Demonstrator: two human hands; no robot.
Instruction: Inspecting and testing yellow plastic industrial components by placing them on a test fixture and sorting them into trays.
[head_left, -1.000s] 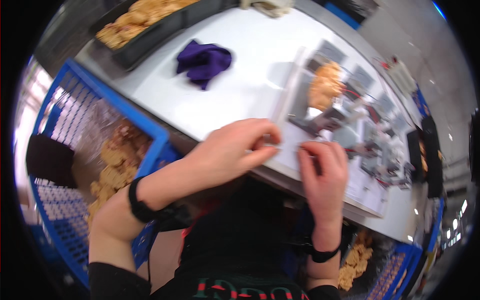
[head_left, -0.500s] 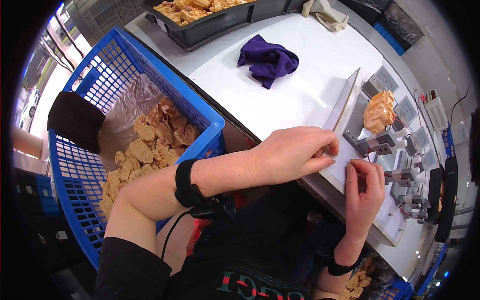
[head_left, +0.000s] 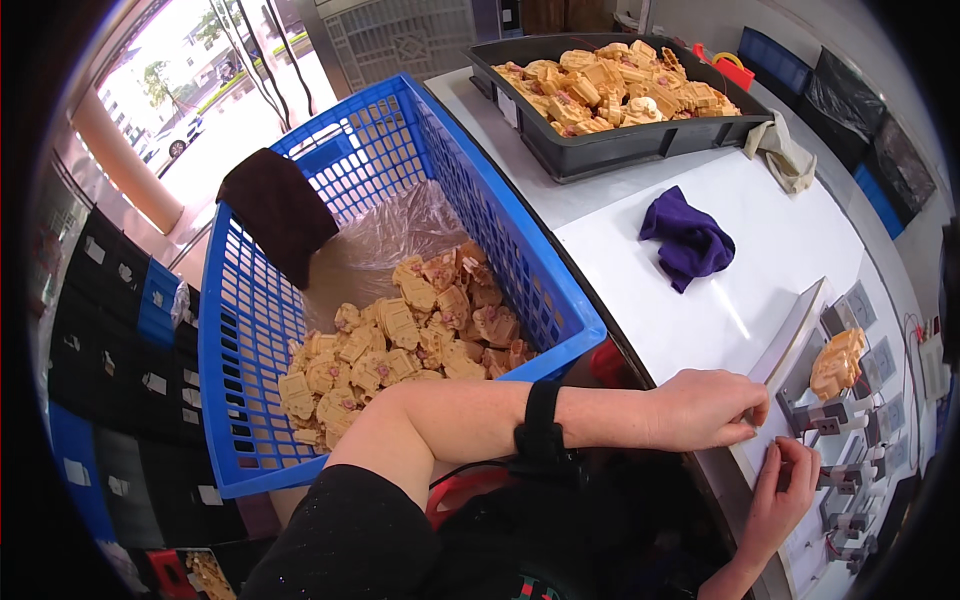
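Head view: bare left hand (head_left: 705, 410) and right hand (head_left: 785, 488) curl near each other; cannot tell if fingers grip anything. Beyond, a lumpy orange plastic-looking piece (head_left: 837, 363) sits by grey blocks (head_left: 828, 416): probably light, stiff, best held by its sides.

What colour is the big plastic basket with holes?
The big rectangular plastic basket is blue; the head view shows it best.

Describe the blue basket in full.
The blue basket looks plastic: open-topped, upright, with slotted walls and a solid rim. It stands left of the white table. Clear sheeting and a heap of tan moulded pieces lie inside. A dark brown cloth hangs over its left rim; the left arm crosses in front of its near edge.
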